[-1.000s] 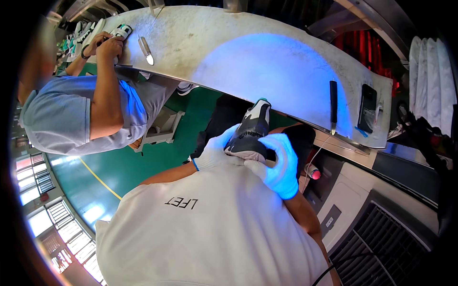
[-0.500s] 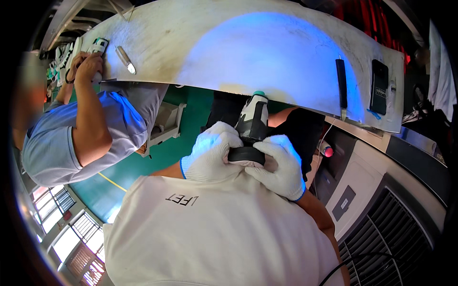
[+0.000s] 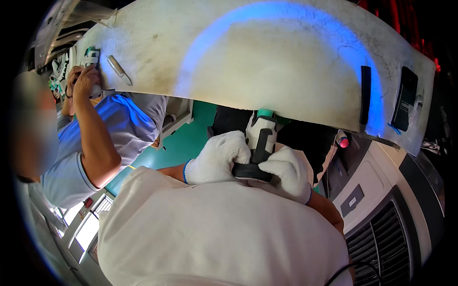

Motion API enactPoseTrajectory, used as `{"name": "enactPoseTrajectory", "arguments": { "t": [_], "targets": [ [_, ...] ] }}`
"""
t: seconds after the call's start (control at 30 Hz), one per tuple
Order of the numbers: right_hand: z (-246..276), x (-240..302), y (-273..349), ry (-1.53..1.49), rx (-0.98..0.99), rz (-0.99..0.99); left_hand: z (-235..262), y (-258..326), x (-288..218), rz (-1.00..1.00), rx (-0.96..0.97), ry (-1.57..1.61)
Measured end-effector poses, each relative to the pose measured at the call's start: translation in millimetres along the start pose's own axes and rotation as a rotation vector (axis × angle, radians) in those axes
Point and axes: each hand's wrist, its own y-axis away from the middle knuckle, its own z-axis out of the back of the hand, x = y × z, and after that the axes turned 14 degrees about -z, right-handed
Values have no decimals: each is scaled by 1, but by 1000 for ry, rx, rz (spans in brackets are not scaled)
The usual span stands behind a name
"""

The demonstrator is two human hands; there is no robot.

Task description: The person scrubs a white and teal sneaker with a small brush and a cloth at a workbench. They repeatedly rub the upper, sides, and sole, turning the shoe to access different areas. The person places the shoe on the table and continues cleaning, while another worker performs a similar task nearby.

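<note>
A white and black shoe (image 3: 261,138) with a green far tip points away from me, close to my shirt. Its far end reaches the table's near edge. My left hand (image 3: 220,155), in a white knit glove with a blue cuff, grips the shoe's near left side with curled fingers. On the opposite side my right hand (image 3: 289,174), gloved alike, pinches the thick black rim (image 3: 252,171) at the near end. The gloves and the rim hide part of the shoe's underside.
The pale worktable (image 3: 157,52) curves ahead, lit by a blue ring. A black strip (image 3: 365,95) and a dark phone (image 3: 405,97) lie at its right. A pen-like tool (image 3: 119,70) lies at left, near a co-worker's hands (image 3: 85,81) on another shoe. A vented cabinet (image 3: 381,233) stands at right.
The whole view has shifted. Both hands still hold the shoe, which appears slightly rolled, showing more of its white part. The light patch on the table now shows a paler middle.
</note>
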Motion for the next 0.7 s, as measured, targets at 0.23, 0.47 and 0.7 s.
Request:
{"name": "enactPoseTrajectory", "arguments": {
  "t": [0.23,0.47,0.7],
  "targets": [
    [8,15,-6,152,140,-266,7,-1,9,123,93,17],
    [11,63,-7,385,-38,-639,11,-4,-3,96,-34,-119],
    [-1,5,1,-10,35,-434,5,1,12,-56,9,-115]
  ]
}}
